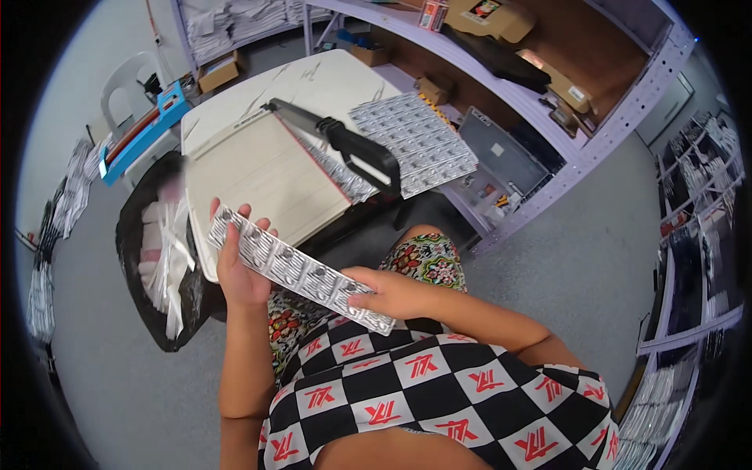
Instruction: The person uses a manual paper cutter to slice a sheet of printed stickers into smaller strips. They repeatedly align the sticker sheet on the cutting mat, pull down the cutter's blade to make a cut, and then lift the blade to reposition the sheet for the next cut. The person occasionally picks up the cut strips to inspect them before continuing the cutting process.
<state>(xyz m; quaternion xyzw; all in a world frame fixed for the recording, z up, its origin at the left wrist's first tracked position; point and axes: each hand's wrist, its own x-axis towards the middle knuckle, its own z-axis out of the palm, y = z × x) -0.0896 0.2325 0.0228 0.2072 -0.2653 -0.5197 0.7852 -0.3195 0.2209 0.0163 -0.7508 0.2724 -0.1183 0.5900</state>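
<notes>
A long strip of silver printed labels (294, 270) is held slantwise above my lap, its left end higher in the picture. My left hand (244, 262) grips that upper end, thumb across the front and fingertips showing behind it. Near the lower right end, my right hand (384, 293) pinches the strip with its thumb on top. Beyond it stands a guillotine paper cutter (254, 176) with a cream board. Its black handle (364, 157) reaches out over the right side. Printed silver sheets (423, 145) lie right of the cutter, partly under its arm.
A white marbled table (329, 78) carries the cutter. On the floor at left, a black bag (133, 258) holds white paper offcuts (168, 266). Purple metal shelving (580, 160) stands at right, with a grey case (505, 153) on its lower level. A white chair (129, 86) is at far left.
</notes>
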